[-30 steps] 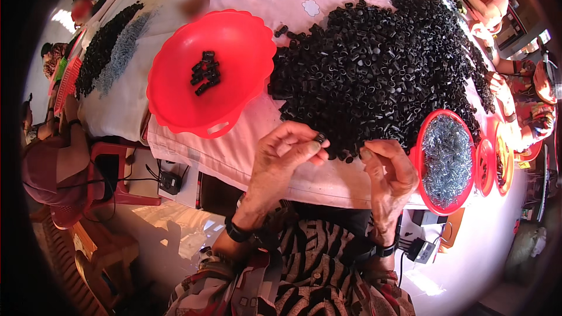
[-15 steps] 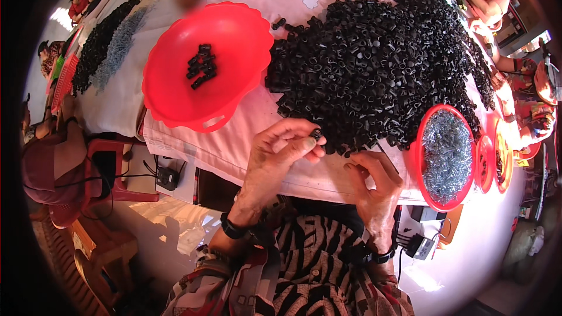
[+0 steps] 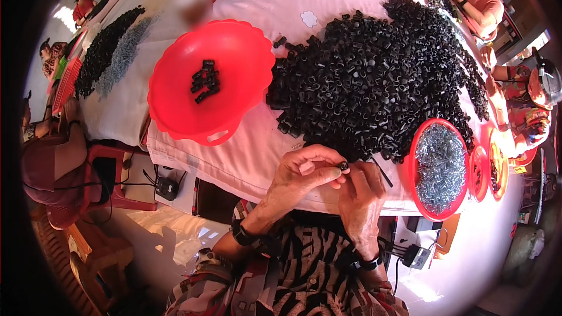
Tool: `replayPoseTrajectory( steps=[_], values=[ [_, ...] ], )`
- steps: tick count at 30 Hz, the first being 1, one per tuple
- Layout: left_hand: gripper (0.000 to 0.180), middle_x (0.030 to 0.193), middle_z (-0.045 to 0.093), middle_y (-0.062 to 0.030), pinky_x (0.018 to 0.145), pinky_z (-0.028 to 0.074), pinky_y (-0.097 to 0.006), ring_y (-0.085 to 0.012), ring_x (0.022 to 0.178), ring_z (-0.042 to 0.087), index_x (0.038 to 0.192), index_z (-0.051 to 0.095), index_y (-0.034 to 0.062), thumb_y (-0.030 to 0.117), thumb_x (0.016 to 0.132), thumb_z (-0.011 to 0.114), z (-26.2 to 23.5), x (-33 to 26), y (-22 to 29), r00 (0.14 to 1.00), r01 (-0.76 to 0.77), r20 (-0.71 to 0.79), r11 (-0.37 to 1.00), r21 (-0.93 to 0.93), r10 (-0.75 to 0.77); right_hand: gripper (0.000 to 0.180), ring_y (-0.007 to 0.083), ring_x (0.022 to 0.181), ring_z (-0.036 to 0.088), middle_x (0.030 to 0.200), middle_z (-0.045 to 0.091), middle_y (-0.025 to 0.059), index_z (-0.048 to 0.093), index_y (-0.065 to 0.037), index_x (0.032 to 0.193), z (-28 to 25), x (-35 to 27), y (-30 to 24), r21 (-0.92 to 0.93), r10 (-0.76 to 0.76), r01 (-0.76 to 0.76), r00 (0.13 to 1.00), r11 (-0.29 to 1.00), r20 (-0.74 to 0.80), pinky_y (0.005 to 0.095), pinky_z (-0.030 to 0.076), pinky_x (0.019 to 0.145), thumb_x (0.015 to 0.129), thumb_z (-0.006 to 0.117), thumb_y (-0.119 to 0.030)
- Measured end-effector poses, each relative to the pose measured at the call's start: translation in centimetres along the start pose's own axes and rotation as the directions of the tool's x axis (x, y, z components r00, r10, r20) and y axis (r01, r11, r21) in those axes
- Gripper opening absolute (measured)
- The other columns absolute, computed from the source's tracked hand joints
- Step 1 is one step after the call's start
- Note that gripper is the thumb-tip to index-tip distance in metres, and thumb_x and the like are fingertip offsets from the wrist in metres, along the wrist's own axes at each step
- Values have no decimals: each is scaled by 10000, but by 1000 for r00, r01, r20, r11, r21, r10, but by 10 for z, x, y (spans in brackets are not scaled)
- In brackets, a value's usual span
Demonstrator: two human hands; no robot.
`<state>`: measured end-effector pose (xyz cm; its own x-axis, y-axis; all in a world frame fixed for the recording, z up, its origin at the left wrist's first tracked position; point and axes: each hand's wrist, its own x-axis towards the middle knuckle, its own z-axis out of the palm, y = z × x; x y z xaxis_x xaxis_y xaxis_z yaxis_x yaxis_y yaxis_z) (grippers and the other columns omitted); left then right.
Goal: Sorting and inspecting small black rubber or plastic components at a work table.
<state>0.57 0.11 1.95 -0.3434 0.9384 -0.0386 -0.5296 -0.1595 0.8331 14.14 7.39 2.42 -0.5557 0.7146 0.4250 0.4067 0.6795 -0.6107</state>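
Left hand [image 3: 304,175] fingers pinch a black cap [image 3: 343,167], right hand [image 3: 360,199] fingers close against it; any slip would drop it off the surface [image 3: 234,158] edge.

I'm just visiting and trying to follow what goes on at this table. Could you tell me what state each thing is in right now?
Left hand: fingers closed, pinching a small black plastic ring.
Right hand: held against the left, at the ring.
Large red plastic bowl: nearly empty, a few black pieces inside.
Heap of black plastic rings: loose on the pink cloth.
Small red bowl: full of small silvery metal parts.
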Motion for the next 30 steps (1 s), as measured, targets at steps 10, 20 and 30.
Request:
replayPoseTrajectory(
  steps=[10, 20, 30],
  values=[
    [201, 1079, 676, -134, 793, 555, -307, -194, 913, 679, 1128, 624, -16, -33, 931, 597, -5, 0, -6, 999, -39, 18, 999, -27, 40, 258, 270, 859, 683, 1002, 662, 152, 660, 4, 1078, -15, 2, 3, 350, 8, -18, 1000, 937, 31, 328, 539, 758, 833, 629, 81],
    [175, 1025, 695, -127, 760, 532, -304, -184, 865, 675, 1121, 633, -14, 14, 950, 604, -11, -2, -8, 994, -99, -52, 994, -39, 97, 203, 161, 999, 663, 1099, 670, 121, 665, 32, 1064, -12, 15, 3, 792, 186, -213, 974, 572, 128, 286, 571, 848, 879, 663, 117],
    [201, 1066, 690, -109, 799, 518, -293, -169, 929, 665, 1128, 658, 8, -7, 931, 628, -20, 8, -11, 991, -135, -22, 969, -205, 134, 258, 173, 984, 653, 1124, 657, 132, 695, 26, 1055, -9, 27, 3, 729, 81, -153, 988, 667, 133, 285, 553, 838, 833, 671, 156]
  ],
)
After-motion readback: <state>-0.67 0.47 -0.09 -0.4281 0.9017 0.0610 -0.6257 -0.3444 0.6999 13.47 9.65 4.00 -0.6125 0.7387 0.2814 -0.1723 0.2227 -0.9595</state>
